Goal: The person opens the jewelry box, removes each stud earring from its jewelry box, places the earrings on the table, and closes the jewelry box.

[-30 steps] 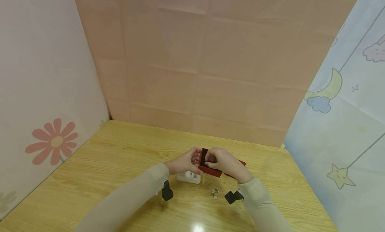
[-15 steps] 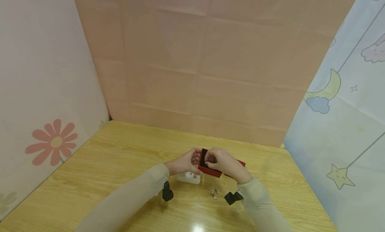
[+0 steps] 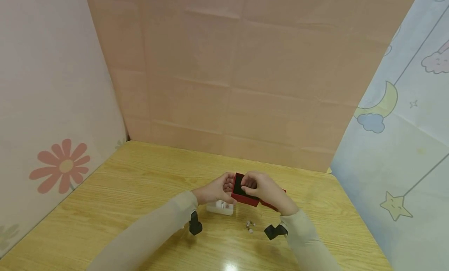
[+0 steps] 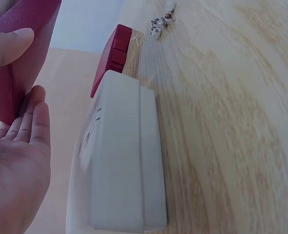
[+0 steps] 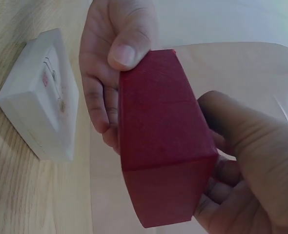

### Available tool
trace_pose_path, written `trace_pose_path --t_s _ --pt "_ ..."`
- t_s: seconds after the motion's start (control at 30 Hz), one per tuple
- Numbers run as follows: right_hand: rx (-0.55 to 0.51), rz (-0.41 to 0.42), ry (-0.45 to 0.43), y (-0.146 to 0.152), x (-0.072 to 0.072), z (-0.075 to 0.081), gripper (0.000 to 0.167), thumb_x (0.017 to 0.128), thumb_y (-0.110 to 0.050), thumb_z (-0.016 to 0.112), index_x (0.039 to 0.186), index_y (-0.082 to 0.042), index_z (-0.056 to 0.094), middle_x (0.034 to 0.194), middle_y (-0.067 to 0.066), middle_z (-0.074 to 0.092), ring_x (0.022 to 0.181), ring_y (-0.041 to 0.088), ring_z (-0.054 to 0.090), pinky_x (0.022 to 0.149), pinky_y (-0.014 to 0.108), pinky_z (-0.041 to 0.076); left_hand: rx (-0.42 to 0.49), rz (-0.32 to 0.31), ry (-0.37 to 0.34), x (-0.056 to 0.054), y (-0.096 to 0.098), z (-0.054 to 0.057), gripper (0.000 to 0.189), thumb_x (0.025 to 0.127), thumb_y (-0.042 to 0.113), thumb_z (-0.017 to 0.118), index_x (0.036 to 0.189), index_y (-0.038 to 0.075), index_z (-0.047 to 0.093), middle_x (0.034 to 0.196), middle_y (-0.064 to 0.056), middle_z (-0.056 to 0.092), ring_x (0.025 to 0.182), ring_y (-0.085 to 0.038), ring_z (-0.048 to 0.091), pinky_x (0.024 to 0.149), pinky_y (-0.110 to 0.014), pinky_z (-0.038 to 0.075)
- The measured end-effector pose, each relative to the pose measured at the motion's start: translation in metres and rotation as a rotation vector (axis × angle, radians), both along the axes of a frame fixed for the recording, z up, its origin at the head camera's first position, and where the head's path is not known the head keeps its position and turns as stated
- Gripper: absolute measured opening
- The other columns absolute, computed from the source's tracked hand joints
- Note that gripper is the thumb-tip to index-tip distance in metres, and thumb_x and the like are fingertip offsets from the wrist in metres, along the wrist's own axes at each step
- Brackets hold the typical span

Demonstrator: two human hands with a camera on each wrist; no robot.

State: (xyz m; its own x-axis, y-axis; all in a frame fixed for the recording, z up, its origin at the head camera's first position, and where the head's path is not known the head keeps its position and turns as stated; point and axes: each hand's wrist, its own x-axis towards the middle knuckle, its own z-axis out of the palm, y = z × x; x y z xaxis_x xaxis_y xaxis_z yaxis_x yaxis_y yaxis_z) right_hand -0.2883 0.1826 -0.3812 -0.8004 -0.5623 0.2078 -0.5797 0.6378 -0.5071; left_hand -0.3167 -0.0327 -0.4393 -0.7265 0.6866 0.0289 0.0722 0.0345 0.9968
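Note:
My left hand [image 3: 214, 190] holds a small red box [image 3: 244, 200], its black-lined open side tilted toward my right hand. The left thumb lies on one side of the box in both wrist views. My right hand [image 3: 264, 190] is at that opening with its fingers curled, over the black lining [image 3: 240, 188]. In the right wrist view the red box [image 5: 163, 117] covers some of the right fingertips, and I cannot tell whether they pinch anything. Just below the left hand sits a white case [image 3: 220, 209] with small printed marks.
A second red piece [image 3: 271, 205], like a box lid, lies on the wooden table [image 3: 168, 162] beneath the right hand. Several small bead-like trinkets [image 3: 250, 226] lie nearer the front. A peach backdrop [image 3: 228, 87] stands behind the table, with patterned sheets on both sides.
My right hand has drawn back slightly to the right, so more of the black lining shows. The left hand and the red box have stayed nearly still.

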Motion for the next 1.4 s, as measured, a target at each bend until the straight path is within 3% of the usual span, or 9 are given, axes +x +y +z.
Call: trace_pose_path --t_s 0.47,0.67,0.87,1.17,1.4 --pt "-0.236 -0.083 -0.028 0.027 0.005 0.009 0.011 0.091 -0.02 0.068 0.097 -0.013 0.066 0.091 -0.001 0.065 0.081 0.01 0.061 0.075 0.029 0.052 -0.005 0.023 0.017 -0.001 -0.005 0.004 0.073 0.078 -0.009 0.072 0.138 0.005 0.032 0.128 -0.012 0.049 0.117 -0.02 0.05 0.109 -0.039 0.038" --pt "-0.313 -0.119 -0.012 0.045 0.007 0.009 0.01 0.09 -0.015 0.069 0.098 -0.01 0.065 0.091 0.003 0.065 0.081 0.011 0.062 0.066 0.027 0.054 0.004 0.025 0.019 -0.001 -0.006 0.005 0.071 0.079 -0.011 0.07 0.138 0.004 0.032 0.128 -0.012 0.048 0.118 -0.02 0.049 0.11 -0.041 0.036" --pt "-0.329 -0.129 -0.009 0.059 0.007 0.002 0.013 0.091 -0.012 0.068 0.099 -0.003 0.064 0.093 0.008 0.066 0.084 0.012 0.064 0.076 0.022 0.052 -0.01 0.032 0.029 -0.002 -0.009 0.002 0.072 0.079 -0.006 0.073 0.137 0.005 0.032 0.127 -0.011 0.048 0.117 -0.019 0.049 0.11 -0.04 0.036" --pt "-0.302 -0.156 -0.027 0.07 0.013 -0.009 0.008 0.089 0.002 0.064 0.097 0.002 0.063 0.09 0.018 0.066 0.074 0.007 0.063 0.064 0.025 0.054 -0.004 0.042 0.021 -0.001 -0.011 0.004 0.072 0.079 -0.007 0.073 0.137 0.005 0.032 0.127 -0.01 0.048 0.117 -0.018 0.049 0.11 -0.04 0.035" --pt "-0.235 -0.17 -0.107 0.083 0.014 -0.035 0.008 0.09 -0.01 0.068 0.096 -0.007 0.065 0.091 0.012 0.067 0.074 0.007 0.06 0.066 0.021 0.051 -0.005 0.045 0.022 -0.001 -0.012 0.006 0.072 0.079 -0.007 0.073 0.138 0.005 0.032 0.127 -0.009 0.048 0.116 -0.018 0.048 0.111 -0.04 0.035"
